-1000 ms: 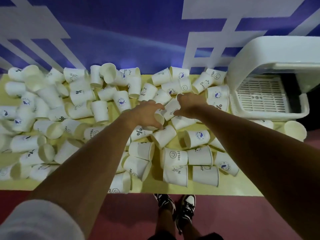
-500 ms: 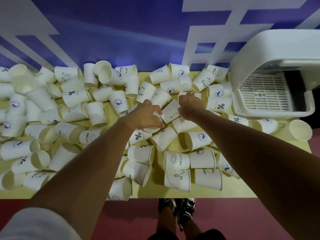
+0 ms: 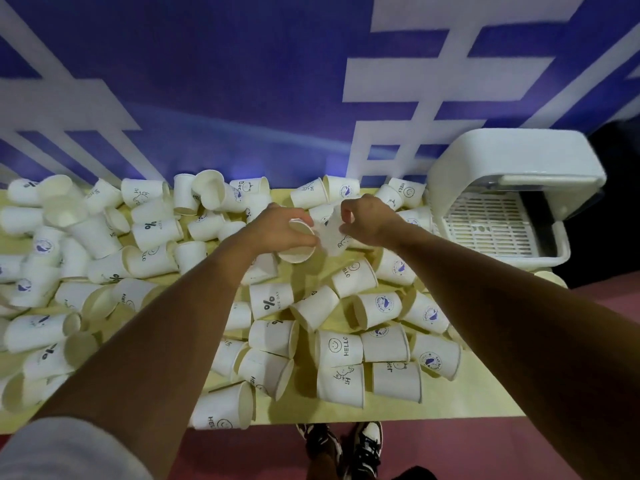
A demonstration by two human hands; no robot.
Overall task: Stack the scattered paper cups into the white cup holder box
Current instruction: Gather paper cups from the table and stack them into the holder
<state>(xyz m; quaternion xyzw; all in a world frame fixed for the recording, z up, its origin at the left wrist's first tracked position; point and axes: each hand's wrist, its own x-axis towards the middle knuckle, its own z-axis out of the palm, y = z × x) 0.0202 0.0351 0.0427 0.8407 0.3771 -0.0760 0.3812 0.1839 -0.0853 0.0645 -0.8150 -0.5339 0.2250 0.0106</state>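
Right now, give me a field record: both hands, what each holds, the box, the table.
left hand: holds white paper cup, open mouth facing the camera
right hand: holds second white paper cup, motion-blurred, orientation unclear
held cups: side by side, close together; cannot tell if nested
white plastic cup holder box: at the table's far right; no cups visible on slatted tray
scattered white paper cups: mostly on their sides across yellow table
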